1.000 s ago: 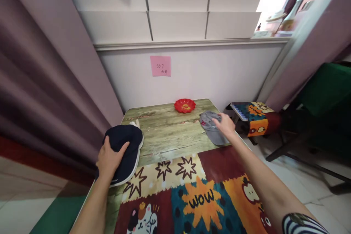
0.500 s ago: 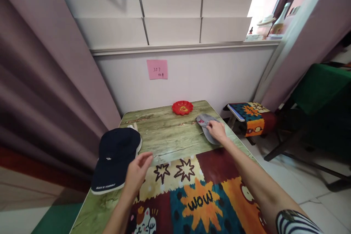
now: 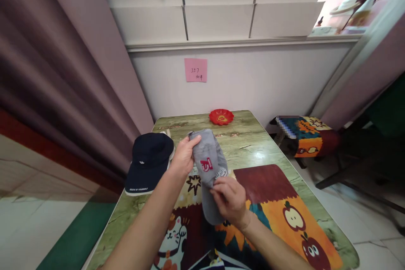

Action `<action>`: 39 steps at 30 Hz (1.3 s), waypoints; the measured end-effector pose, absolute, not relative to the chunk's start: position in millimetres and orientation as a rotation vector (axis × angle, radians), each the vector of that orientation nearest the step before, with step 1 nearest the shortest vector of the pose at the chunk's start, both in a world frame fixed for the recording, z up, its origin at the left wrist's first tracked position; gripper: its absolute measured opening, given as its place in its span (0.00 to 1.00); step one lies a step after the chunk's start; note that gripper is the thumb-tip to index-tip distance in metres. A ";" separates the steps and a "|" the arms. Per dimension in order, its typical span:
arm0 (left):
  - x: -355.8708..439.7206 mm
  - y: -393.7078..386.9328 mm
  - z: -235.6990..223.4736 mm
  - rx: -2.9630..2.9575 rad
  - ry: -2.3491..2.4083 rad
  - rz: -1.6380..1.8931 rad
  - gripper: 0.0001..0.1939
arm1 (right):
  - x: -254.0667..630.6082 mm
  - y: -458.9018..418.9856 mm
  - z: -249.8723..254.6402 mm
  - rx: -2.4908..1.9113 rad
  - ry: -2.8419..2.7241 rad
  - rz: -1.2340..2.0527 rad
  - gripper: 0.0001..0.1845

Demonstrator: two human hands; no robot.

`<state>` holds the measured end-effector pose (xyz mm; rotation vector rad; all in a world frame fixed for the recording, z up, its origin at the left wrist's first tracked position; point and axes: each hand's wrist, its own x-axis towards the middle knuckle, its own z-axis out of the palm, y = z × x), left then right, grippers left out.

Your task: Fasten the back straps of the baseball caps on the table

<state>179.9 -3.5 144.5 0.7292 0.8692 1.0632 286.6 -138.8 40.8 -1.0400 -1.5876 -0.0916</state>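
A grey baseball cap (image 3: 205, 152) with a small red emblem and white lettering is held up over the patterned mat, its brim pointing down toward me. My left hand (image 3: 185, 154) grips the crown's far left edge. Fingers of my right hand (image 3: 230, 198) pinch the cap near where the crown meets the brim. To the left, a dark navy cap (image 3: 148, 160) with white trim lies on the table, its brim toward me. My left forearm passes close by its right side.
A red scalloped dish (image 3: 221, 117) stands at the table's far edge. The colourful mat (image 3: 262, 185) covers the near part of the wood-patterned table (image 3: 249, 135). A stool with a similar cloth (image 3: 311, 135) is at the right. A pink note (image 3: 195, 70) sticks to the wall.
My right hand has brought the grey cap from the table's right side to the middle, lifting it. My left hand has taken hold of it too. The view has shifted slightly.
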 end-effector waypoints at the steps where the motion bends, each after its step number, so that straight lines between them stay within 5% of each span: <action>1: 178.5 -4.8 153.8 0.779 0.834 1.015 0.08 | 283.0 -139.0 37.6 -1.011 -1.677 -0.147 0.07; 8: 157.2 -36.0 201.4 1.461 0.517 0.567 0.16 | 302.4 -140.1 68.6 -0.949 -1.842 -0.179 0.14; 15: 145.8 -30.6 152.6 1.783 0.668 0.525 0.15 | 330.7 -141.6 101.8 -0.975 -1.611 -0.142 0.09; 19: 141.0 -29.8 136.1 1.660 0.738 0.512 0.16 | 339.6 -106.0 108.1 -1.231 -1.568 0.163 0.11; 27: 132.9 -31.4 125.5 1.532 0.714 0.666 0.14 | 317.9 -78.1 99.2 -1.017 -1.527 0.789 0.16; 39: 127.5 -39.2 121.9 1.327 0.678 0.779 0.13 | 308.0 -82.8 99.1 -1.075 -1.586 0.431 0.07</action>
